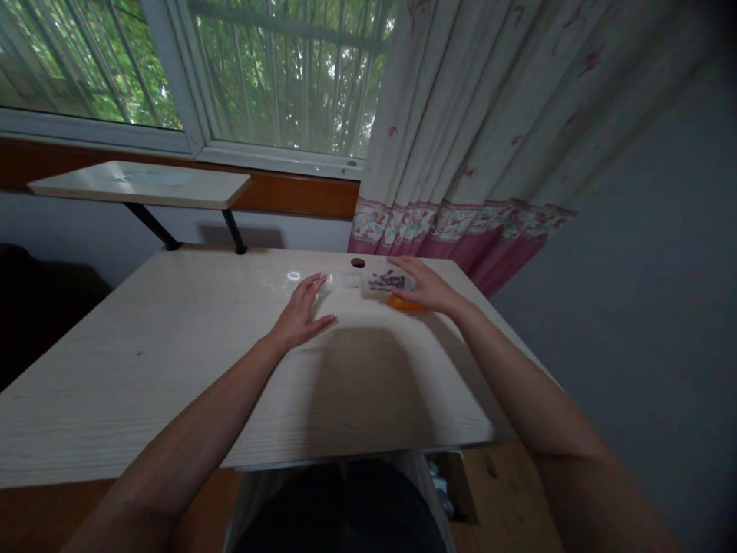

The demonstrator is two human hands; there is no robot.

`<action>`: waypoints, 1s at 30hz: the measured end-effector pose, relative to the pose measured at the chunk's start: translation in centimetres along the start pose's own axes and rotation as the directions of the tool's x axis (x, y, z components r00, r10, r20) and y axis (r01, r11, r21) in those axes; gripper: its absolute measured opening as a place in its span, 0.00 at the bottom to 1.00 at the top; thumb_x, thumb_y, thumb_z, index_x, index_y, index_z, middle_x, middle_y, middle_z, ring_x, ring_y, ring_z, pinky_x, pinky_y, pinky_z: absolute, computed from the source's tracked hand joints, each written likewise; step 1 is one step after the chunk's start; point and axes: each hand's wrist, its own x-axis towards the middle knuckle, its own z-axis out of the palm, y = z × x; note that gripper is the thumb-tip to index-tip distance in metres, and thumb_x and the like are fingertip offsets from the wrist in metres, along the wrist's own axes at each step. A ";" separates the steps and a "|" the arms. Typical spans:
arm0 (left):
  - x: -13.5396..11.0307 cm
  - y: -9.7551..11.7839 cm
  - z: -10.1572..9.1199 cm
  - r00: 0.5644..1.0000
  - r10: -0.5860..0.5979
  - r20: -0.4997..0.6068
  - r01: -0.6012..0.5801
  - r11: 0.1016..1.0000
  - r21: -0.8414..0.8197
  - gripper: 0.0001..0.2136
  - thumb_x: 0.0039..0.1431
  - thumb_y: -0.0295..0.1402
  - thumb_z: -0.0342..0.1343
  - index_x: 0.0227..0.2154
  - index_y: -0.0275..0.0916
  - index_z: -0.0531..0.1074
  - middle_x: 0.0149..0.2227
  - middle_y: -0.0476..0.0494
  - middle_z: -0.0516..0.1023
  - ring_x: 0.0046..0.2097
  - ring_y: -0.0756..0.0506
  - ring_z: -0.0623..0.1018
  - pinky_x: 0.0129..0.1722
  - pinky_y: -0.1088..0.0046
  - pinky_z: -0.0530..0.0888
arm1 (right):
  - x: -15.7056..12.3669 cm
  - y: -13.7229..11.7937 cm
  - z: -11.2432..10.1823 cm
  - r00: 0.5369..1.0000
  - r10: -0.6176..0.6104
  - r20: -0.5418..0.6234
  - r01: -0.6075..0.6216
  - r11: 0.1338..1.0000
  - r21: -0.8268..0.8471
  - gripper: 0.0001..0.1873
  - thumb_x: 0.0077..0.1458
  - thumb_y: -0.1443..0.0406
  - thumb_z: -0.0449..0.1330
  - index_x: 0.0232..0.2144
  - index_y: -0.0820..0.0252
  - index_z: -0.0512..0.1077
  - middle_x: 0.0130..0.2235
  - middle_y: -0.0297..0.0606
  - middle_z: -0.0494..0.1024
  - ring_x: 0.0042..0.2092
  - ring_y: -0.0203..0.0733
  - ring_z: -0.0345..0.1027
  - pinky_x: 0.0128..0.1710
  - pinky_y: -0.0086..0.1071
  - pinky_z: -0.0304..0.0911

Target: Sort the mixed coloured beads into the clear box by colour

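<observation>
My right hand [429, 286] is wrapped around the right end of a clear container [374, 286] with small dark pieces inside, at the far right part of the desk [190, 369]. Something orange [408, 305] shows just under the fingers; whether it belongs to the container, I cannot tell. To the left, my left hand [299, 313] has its thumb and fingers apart and holds nothing. Its fingertips are close to a small clear, shiny item [328, 281], too faint to name. Another pale clear piece [351, 280] lies between that item and the container.
A raised white shelf [196, 188] on black legs stands at the desk's back left. Behind the container is a round cable hole [358, 263]. A flowered curtain [454, 153] hangs at the back right, beside the window [288, 77]. Below the front edge is an open compartment [454, 488].
</observation>
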 end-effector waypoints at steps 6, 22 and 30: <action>-0.3 -0.4 0.4 0.997 -0.075 -0.025 0.075 0.997 -0.018 0.35 0.62 0.45 0.55 0.68 0.49 0.47 0.66 0.36 0.54 0.65 0.36 0.61 0.61 0.50 0.67 | -2.0 7.8 -2.1 0.974 0.226 -0.020 -0.226 0.974 0.001 0.39 0.50 0.54 0.65 0.63 0.53 0.61 0.61 0.46 0.66 0.63 0.57 0.59 0.63 0.55 0.56; -0.4 -0.6 0.7 0.997 -0.077 -0.022 0.077 0.997 -0.001 0.34 0.63 0.45 0.55 0.67 0.47 0.49 0.66 0.36 0.55 0.64 0.37 0.62 0.60 0.53 0.68 | 7.6 -0.7 6.2 0.982 -0.058 0.177 0.074 0.994 -0.086 0.31 0.55 0.66 0.61 0.61 0.64 0.64 0.61 0.52 0.67 0.63 0.50 0.59 0.64 0.46 0.55; -0.3 -0.8 0.8 0.992 -0.116 -0.055 0.114 0.993 -0.034 0.33 0.63 0.45 0.54 0.67 0.48 0.49 0.64 0.36 0.56 0.63 0.38 0.64 0.60 0.52 0.68 | 6.5 -0.3 11.1 0.954 0.216 0.207 -0.175 0.964 -0.199 0.32 0.59 0.62 0.59 0.63 0.69 0.60 0.62 0.58 0.64 0.65 0.53 0.57 0.64 0.46 0.54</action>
